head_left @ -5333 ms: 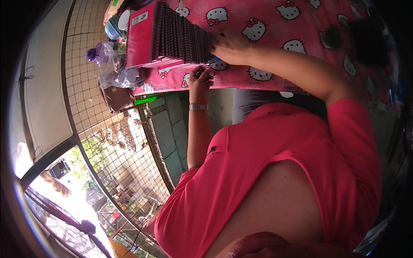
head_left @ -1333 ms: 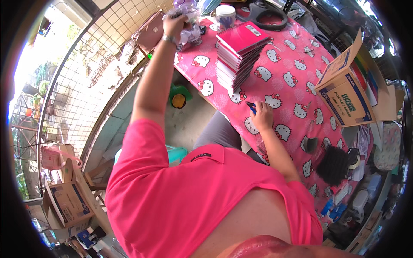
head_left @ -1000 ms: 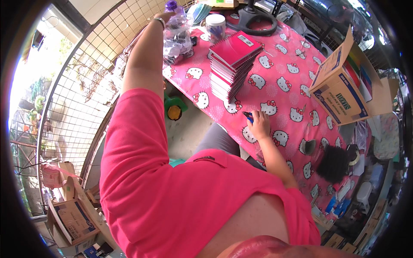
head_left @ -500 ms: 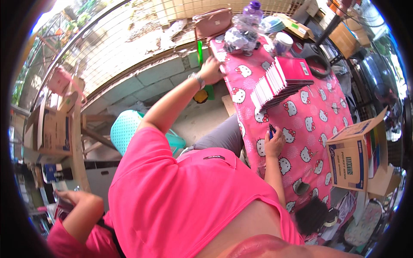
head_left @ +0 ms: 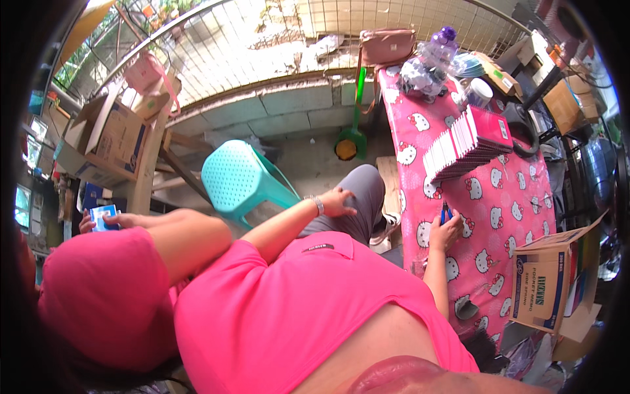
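Resting against the table's pink cloth, my right hand (head_left: pixel 448 231) is closed around small blue-handled pliers (head_left: pixel 445 213) with a dark tip; their fine detail is too small to make out. My left hand (head_left: pixel 338 202), with a watch at the wrist, is over my grey-trousered thigh (head_left: pixel 357 190), its fingers apart and nothing in them. Beyond my right hand, a leaning row of pink-covered spiral notebooks (head_left: pixel 467 141) stands on the pink table (head_left: pixel 482 197), which has a cat-print cloth.
An open cardboard box (head_left: pixel 541 285) stands at the table's right. Bagged items (head_left: pixel 423 75) and a white tub (head_left: pixel 479 92) sit at the far end. A turquoise stool (head_left: pixel 236 174) and green dustpan (head_left: pixel 353 144) are on the floor. At left, another person (head_left: pixel 108 282) holds a small blue-and-white pack (head_left: pixel 104 217).
My left hand has come back from the table's far left edge to my thigh. My right hand keeps the pliers. The view has shifted, and the other person has moved closer.
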The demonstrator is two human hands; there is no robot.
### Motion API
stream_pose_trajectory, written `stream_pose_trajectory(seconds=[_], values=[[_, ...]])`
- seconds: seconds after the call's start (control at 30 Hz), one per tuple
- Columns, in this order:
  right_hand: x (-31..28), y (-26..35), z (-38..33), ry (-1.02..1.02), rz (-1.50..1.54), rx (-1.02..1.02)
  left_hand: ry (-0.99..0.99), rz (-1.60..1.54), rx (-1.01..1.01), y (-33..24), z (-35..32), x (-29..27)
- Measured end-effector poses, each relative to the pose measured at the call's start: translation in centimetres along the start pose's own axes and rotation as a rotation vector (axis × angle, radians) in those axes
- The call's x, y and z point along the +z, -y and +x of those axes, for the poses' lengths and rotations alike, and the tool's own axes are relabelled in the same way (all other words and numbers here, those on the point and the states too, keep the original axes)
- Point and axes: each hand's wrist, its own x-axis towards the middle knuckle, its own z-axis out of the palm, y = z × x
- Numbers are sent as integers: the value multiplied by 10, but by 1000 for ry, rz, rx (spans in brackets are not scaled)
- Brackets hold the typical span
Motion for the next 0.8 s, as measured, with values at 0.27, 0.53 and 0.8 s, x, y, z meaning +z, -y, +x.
stream_pose_trajectory(seconds=[0.27, 0.53, 0.8], values=[[0, -10, -3, -71, -27, 78, 54, 47, 164, -30, 14, -7], [-4, -8, -13, -39, -157, 143, 203, -282, 441, -103, -15, -60], [-7, -10, -13, 25, -159, 204, 253, -677, 1768, -240, -200, -181]])
